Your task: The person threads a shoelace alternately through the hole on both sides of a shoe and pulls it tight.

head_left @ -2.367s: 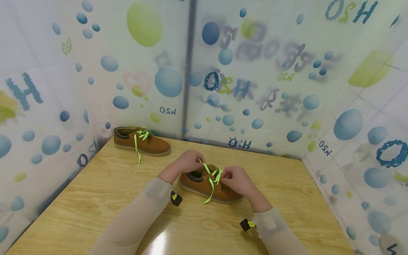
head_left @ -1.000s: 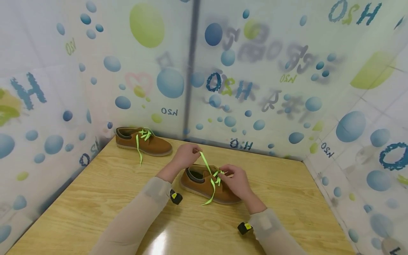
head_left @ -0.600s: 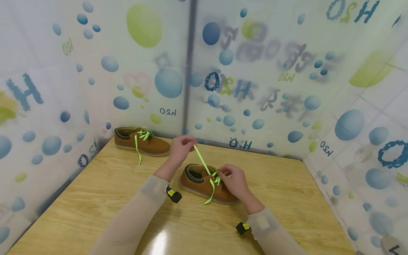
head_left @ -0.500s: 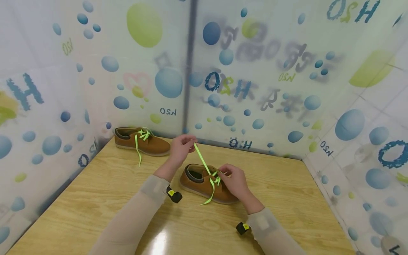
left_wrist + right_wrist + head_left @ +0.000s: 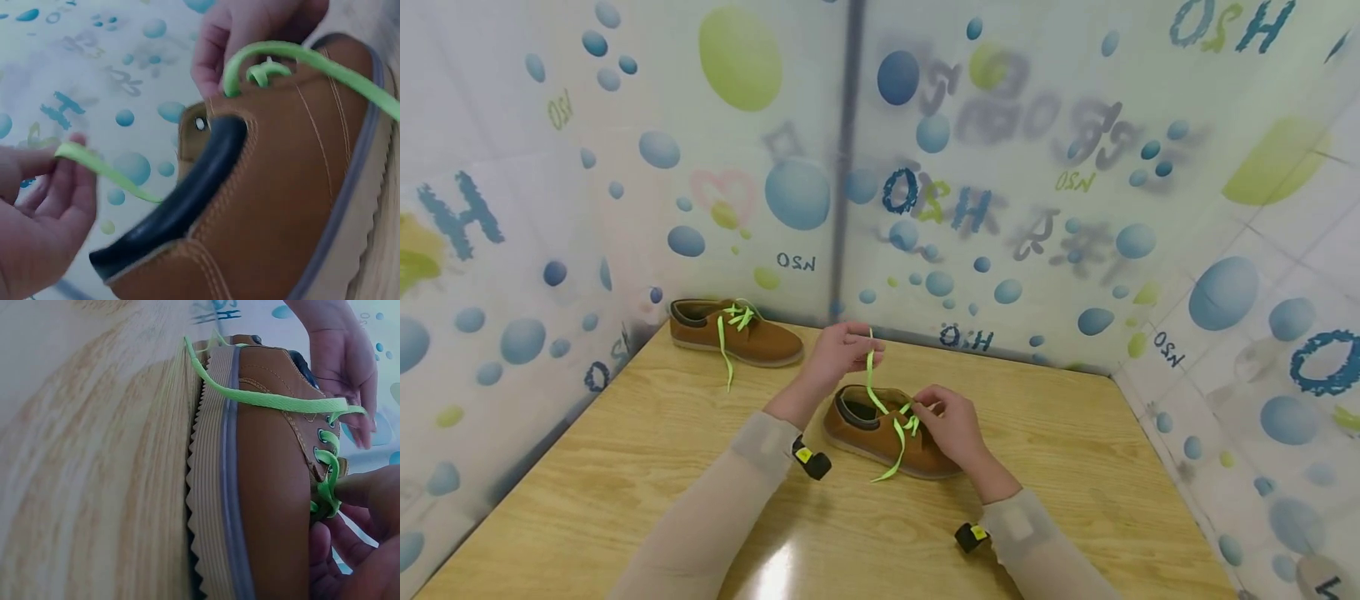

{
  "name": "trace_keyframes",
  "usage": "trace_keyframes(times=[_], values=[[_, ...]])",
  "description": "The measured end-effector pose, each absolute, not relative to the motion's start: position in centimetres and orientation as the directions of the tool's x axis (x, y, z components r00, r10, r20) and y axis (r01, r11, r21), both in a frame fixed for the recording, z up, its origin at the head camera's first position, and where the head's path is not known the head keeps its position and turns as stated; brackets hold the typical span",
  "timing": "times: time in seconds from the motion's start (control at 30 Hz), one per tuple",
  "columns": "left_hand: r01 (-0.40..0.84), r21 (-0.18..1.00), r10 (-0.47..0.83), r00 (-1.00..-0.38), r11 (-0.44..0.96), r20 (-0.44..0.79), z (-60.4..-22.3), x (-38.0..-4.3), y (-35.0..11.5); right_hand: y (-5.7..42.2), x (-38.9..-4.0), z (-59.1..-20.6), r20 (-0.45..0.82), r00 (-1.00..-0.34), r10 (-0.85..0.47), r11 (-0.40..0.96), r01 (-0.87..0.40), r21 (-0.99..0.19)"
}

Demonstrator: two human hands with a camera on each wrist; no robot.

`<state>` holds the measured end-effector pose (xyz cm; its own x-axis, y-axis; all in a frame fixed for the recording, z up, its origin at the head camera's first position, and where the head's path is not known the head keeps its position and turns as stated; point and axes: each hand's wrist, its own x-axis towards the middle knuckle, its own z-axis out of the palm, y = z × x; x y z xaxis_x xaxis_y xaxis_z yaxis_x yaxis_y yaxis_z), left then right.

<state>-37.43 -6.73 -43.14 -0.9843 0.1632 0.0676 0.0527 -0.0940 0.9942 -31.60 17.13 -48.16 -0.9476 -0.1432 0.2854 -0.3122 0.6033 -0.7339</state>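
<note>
A brown lace-up shoe (image 5: pixel 880 437) with a bright green shoelace (image 5: pixel 900 454) stands upright on the table, toe to the right. Above its opening my left hand (image 5: pixel 842 354) holds the loose end of the lace between thumb and fingers; in the left wrist view this lace end (image 5: pixel 103 169) sags slightly between hand and shoe. My right hand (image 5: pixel 951 425) grips the shoe at its lacing, thumb on top. In the right wrist view, crossed lace (image 5: pixel 328 487) lies at the thumb; whether the fingers pinch lace or tongue I cannot tell. Another lace end hangs over the near side.
A matching brown shoe (image 5: pixel 767 343) with green laces stands at the table's back left corner. Patterned curtain-like walls (image 5: pixel 1000 167) enclose the wooden table (image 5: pixel 700 500) at the back and sides. A small black camera (image 5: pixel 812 460) sits at my left wrist.
My left hand has drawn the lace up and left from the shoe, then eased slightly right, so the taut lace has slackened. My right hand stays at the lacing.
</note>
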Motion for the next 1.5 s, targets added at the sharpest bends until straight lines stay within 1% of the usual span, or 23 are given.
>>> trace_keyframes(times=[0.07,0.13,0.2,0.3,0.4,0.6,0.67,1.03,1.27,1.5], values=[[0.077,0.993,0.273,-0.961,0.091,0.050,-43.5,-37.5,-6.7,17.1,-31.6,-48.1,0.284,-0.948,-0.143,0.602,-0.311,-0.735],[0.165,0.951,0.346,-0.936,0.260,0.068,-43.8,-37.4,-6.7,17.1,-31.7,-48.0,0.282,-0.949,-0.144,0.602,-0.310,-0.736],[0.268,0.877,0.380,-0.919,0.400,0.108,-43.7,-37.2,-6.6,17.0,-31.7,-47.9,0.284,-0.947,-0.147,0.600,-0.314,-0.736],[0.372,0.768,0.406,-0.900,0.521,0.160,-43.4,-36.8,-6.2,17.0,-31.8,-47.8,0.286,-0.946,-0.149,0.601,-0.317,-0.734],[0.405,0.703,0.428,-0.890,0.584,0.156,-43.1,-36.3,-5.8,17.0,-31.8,-47.7,0.279,-0.949,-0.147,0.602,-0.310,-0.736],[0.388,0.640,0.433,-0.896,0.663,0.096,-43.0,-35.3,-4.9,17.1,-31.7,-47.7,0.271,-0.953,-0.137,0.600,-0.297,-0.743],[0.380,0.637,0.427,-0.900,0.671,0.088,-43.2,-35.0,-4.6,17.1,-31.7,-47.8,0.274,-0.952,-0.135,0.600,-0.299,-0.742],[0.402,0.610,0.380,-0.909,0.683,0.173,-43.6,-34.4,-3.7,17.1,-31.7,-47.9,0.286,-0.948,-0.137,0.597,-0.310,-0.740],[0.387,0.637,0.365,-0.914,0.667,0.174,-44.4,-34.4,-3.1,17.2,-31.7,-47.9,0.268,-0.955,-0.125,0.586,-0.289,-0.757],[0.356,0.637,0.313,-0.932,0.684,0.184,-44.4,-34.0,-2.7,17.4,-31.6,-48.0,0.287,-0.946,-0.150,0.584,-0.319,-0.746]])
